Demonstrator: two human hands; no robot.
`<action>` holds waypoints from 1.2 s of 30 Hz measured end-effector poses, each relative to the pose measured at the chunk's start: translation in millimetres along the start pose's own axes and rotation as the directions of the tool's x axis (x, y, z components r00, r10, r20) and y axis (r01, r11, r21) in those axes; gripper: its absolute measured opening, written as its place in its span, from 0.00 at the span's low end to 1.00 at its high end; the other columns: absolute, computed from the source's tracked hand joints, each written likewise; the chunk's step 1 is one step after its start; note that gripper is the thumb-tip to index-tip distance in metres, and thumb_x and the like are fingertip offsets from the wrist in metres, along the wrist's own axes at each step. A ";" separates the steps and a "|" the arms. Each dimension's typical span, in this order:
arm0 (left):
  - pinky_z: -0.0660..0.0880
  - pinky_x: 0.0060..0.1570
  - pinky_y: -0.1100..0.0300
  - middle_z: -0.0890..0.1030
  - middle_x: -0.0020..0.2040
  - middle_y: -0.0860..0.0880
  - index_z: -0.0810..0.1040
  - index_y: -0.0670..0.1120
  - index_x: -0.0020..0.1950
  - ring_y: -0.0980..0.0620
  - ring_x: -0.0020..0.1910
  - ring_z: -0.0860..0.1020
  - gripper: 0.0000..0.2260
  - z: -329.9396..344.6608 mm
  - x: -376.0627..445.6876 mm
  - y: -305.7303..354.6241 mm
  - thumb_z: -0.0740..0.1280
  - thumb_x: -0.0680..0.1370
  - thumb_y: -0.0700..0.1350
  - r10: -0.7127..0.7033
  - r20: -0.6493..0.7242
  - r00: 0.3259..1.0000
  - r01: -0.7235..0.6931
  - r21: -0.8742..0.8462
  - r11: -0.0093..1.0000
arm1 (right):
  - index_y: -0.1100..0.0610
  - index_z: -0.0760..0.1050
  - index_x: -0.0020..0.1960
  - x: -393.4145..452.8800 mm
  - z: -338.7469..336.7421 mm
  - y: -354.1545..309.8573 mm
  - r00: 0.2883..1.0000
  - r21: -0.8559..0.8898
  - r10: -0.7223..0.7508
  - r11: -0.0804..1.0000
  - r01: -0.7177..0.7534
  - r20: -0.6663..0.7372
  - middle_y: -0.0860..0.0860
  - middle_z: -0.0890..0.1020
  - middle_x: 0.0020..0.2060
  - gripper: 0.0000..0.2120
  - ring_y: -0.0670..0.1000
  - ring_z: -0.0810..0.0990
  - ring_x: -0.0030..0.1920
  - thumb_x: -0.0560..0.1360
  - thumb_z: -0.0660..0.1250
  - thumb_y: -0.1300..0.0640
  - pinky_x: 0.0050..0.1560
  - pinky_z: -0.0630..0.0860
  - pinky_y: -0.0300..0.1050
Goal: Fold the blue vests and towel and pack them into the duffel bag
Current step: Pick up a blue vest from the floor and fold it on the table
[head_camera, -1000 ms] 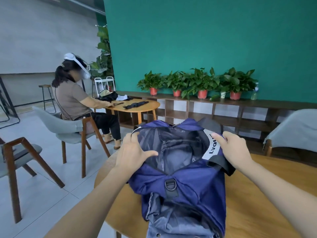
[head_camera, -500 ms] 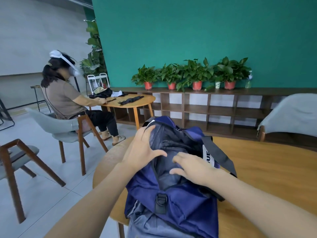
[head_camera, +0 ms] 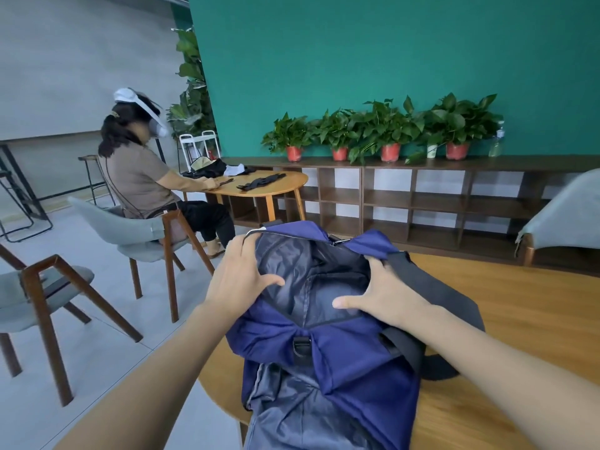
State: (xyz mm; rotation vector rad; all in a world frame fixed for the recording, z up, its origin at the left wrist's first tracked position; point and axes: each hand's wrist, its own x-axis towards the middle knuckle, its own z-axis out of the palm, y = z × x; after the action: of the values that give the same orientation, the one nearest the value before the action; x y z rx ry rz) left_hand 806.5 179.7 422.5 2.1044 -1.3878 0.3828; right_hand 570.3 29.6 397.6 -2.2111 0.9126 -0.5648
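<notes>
A green wall (head_camera: 389, 60) fills the upper right of the frame above a long dark wooden shelf (head_camera: 438, 196) carrying a row of potted plants (head_camera: 383, 131), while at the left a person wearing a headset (head_camera: 139, 170) sits in a grey chair (head_camera: 136, 232) at a small wooden table (head_camera: 259, 186). In the lower centre a navy duffel bag (head_camera: 324, 352) lies on a round wooden table (head_camera: 519, 319), its mouth open and dark grey lining showing. The left hand (head_camera: 240, 280) rests on the bag's left rim with fingers spread wide, and the right hand (head_camera: 383, 293) grips the right rim, fingers curled over the edge and thumb stretched out across the lining.
</notes>
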 end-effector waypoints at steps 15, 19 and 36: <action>0.76 0.59 0.47 0.75 0.65 0.42 0.80 0.42 0.61 0.42 0.62 0.73 0.17 70.6 -29.6 44.3 0.74 0.74 0.45 0.363 0.048 0.931 -0.364 0.224 0.904 | 0.55 0.58 0.75 5.6 33.7 1.3 0.999 -0.127 0.043 0.991 -0.046 -0.029 0.54 0.68 0.67 0.51 0.54 0.70 0.67 0.63 0.81 0.39 0.56 0.68 0.44; 0.70 0.66 0.52 0.73 0.66 0.47 0.74 0.47 0.70 0.45 0.66 0.73 0.21 91.8 5.2 29.4 0.72 0.78 0.47 0.023 0.477 0.879 -0.028 0.005 1.000 | 0.55 0.56 0.76 7.4 33.8 7.1 0.999 -0.136 0.048 0.990 -0.047 0.006 0.55 0.67 0.69 0.53 0.55 0.69 0.69 0.63 0.81 0.39 0.62 0.70 0.48; 0.65 0.73 0.45 0.63 0.80 0.50 0.53 0.57 0.82 0.43 0.76 0.65 0.49 48.8 71.9 -37.0 0.68 0.67 0.75 -0.035 0.674 0.737 -0.207 0.275 0.939 | 0.49 0.53 0.80 53.3 12.1 16.0 0.982 -0.199 0.147 0.972 -0.123 0.114 0.54 0.67 0.74 0.59 0.58 0.70 0.71 0.60 0.79 0.32 0.66 0.72 0.51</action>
State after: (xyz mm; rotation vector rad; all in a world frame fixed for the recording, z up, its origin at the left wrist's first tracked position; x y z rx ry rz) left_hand 866.2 107.5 410.7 2.6132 -1.9426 -0.1656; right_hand 605.6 -13.2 384.9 -2.3026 1.0782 -0.2767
